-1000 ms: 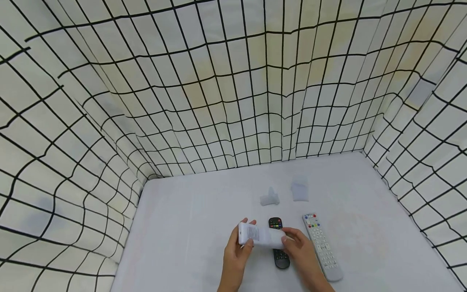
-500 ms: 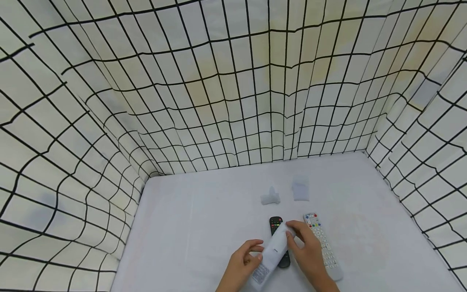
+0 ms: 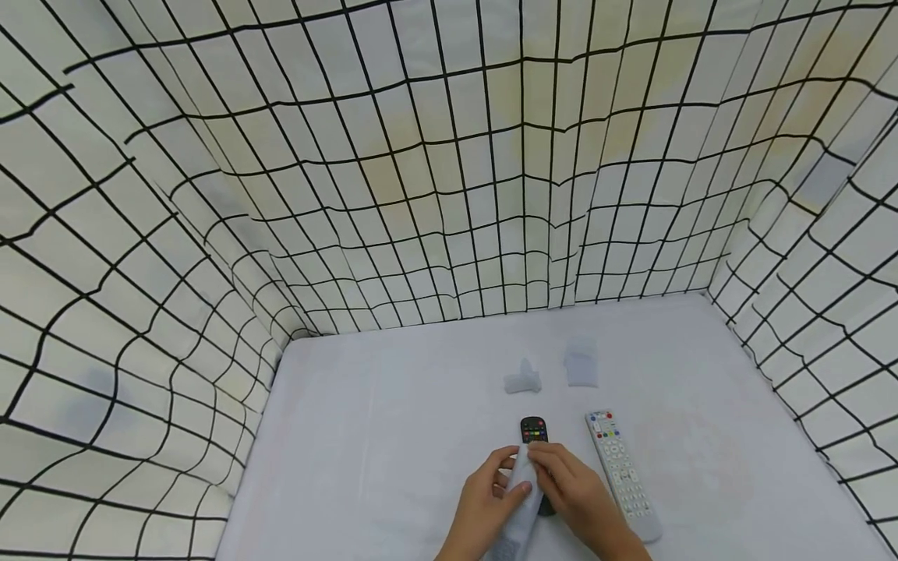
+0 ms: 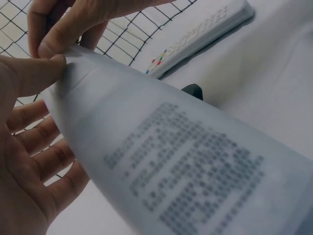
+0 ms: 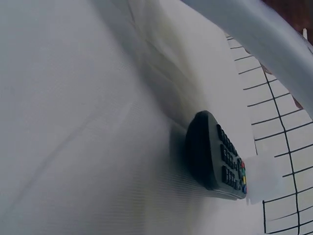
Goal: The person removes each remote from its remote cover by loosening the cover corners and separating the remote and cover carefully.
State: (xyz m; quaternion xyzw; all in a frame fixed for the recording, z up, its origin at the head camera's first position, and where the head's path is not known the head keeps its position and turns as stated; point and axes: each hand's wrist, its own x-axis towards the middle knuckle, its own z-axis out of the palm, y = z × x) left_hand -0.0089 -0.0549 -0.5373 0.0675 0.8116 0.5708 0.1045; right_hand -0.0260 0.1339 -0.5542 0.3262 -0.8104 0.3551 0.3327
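Between my hands is a white remote control in a cloudy plastic sleeve, its blurred printed label showing through in the left wrist view. My left hand holds it from the left, thumb on top near the narrow far end. My right hand pinches the sleeve at that same end. Below them lies a black remote control, partly hidden by the hands and sleeve; the right wrist view shows its near end and buttons. A light grey remote control, buttons up, lies right of my right hand.
Two pieces of translucent plastic film, one crumpled and one flatter, lie farther back on the white table. White cloth walls with a black grid surround the table's back and sides.
The sleeved remote has swung from crosswise to pointing away from me, its label end now nearest. Both hands have closed in at its far end.
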